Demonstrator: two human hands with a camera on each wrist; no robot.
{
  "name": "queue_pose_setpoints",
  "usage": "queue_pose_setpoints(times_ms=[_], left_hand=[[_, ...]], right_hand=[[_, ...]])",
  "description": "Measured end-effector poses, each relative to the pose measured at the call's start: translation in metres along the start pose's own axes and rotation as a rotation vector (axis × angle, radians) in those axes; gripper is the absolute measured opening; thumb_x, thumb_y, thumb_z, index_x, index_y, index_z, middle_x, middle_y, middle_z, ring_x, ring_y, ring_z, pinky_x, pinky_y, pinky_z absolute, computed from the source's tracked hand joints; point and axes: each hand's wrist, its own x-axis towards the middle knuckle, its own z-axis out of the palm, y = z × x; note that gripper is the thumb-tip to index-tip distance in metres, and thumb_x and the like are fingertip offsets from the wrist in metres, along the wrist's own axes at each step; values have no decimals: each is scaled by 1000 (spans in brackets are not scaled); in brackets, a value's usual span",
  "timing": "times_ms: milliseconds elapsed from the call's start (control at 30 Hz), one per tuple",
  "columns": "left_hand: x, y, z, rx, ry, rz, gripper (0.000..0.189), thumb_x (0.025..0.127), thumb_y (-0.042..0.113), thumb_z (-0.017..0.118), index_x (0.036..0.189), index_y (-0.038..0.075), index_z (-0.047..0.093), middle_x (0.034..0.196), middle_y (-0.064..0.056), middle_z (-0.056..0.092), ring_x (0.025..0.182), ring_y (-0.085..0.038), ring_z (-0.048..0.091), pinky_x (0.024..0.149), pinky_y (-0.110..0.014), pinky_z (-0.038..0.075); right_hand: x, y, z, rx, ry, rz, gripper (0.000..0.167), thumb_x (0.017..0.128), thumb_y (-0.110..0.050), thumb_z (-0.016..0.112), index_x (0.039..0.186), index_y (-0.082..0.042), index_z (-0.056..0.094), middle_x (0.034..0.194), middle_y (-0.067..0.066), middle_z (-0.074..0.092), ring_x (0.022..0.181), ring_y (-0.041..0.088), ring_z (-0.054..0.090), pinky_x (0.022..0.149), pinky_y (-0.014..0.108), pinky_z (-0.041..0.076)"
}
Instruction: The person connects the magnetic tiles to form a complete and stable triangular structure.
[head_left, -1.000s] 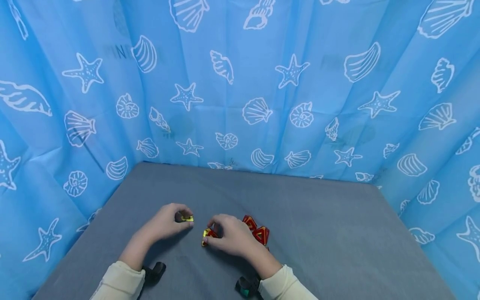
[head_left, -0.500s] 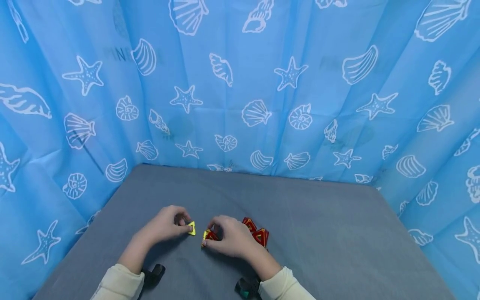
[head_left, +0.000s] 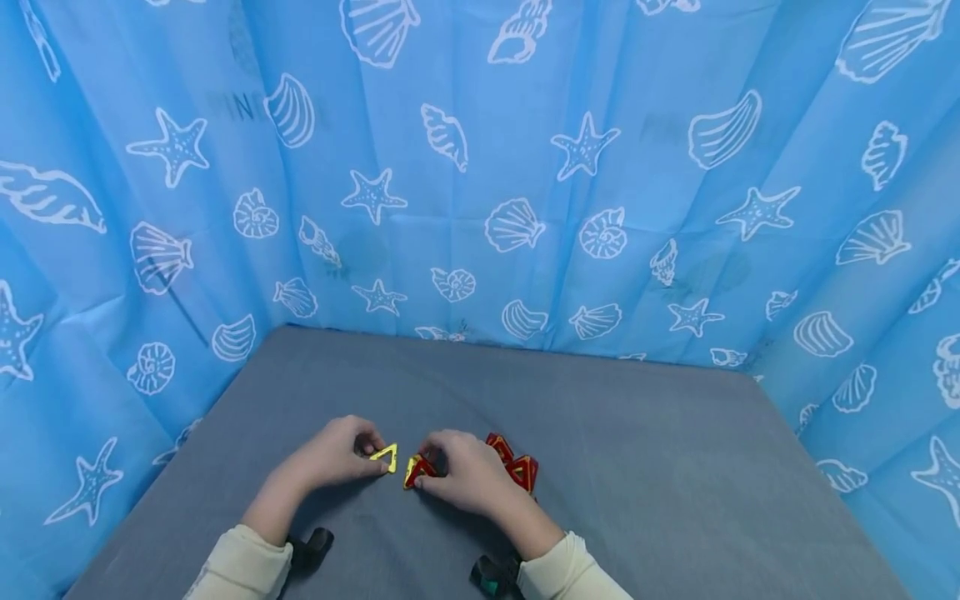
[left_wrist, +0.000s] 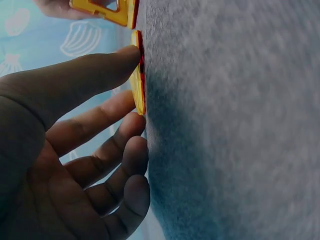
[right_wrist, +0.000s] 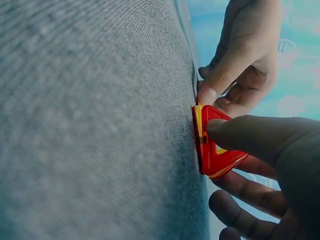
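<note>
My left hand [head_left: 337,454] pinches a yellow triangular magnetic tile [head_left: 393,459] between thumb and fingers, low over the grey cloth. In the left wrist view that tile [left_wrist: 138,100] is seen edge-on, with red along its side. Just to the right, my right hand [head_left: 467,472] grips a red and yellow piece of joined triangular magnetic tiles [head_left: 410,472]. The right wrist view shows a red triangle face [right_wrist: 214,162] under the thumb and a yellow tile behind it. From the head, a small gap separates the two held things.
More red triangular tile pieces [head_left: 523,472] lie just right of my right hand, partly hidden by it. The grey cloth-covered table [head_left: 637,483] stretches out to a blue shell-patterned curtain [head_left: 480,167] at the back and sides.
The yellow tile in my left hand has turned into fuller view and shifted right, closer to the red and yellow piece. My right hand has stayed nearly in place, its piece turning slightly.
</note>
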Motion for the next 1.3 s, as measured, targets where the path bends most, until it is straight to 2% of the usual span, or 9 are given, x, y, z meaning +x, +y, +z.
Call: queue_pose_setpoints(times_ms=[133,300,533,967,1300], left_hand=[[1,4,2,2,-7,36,18,86,17,88,97,9,78,87,1,68,81,-15,60,74,-35,51],[0,7,6,-11,-40,45,17,86,15,88,98,8,77,87,1,67,80,-15,60,72,-33,50],[0,10,7,-25,-43,76,20,86,14,88,101,7,75,88,-2,66,78,-15,59,70,-31,49],[-1,9,6,-57,-97,55,25,80,8,90,98,5,73,90,-5,67,82,-18,60,71,-33,51],[0,11,4,-98,-109,79,24,84,7,88,102,7,73,88,-4,66,79,-19,59,65,-29,49]], right_hand=[[1,-1,-2,-5,16,4,29,91,-36,86,114,-22,74,101,-11,69,83,1,60,70,24,51],[1,-2,0,0,6,12,30,91,-35,86,114,-20,75,100,-10,69,81,1,60,68,23,50],[2,-1,0,-17,36,2,28,91,-34,86,113,-21,74,101,-10,70,79,3,60,66,23,49],[0,1,4,-18,32,17,26,92,-36,85,111,-22,75,102,-10,71,83,3,63,68,24,51],[-1,1,4,-13,23,27,26,91,-36,85,110,-21,75,98,-11,70,76,1,57,65,24,48]])
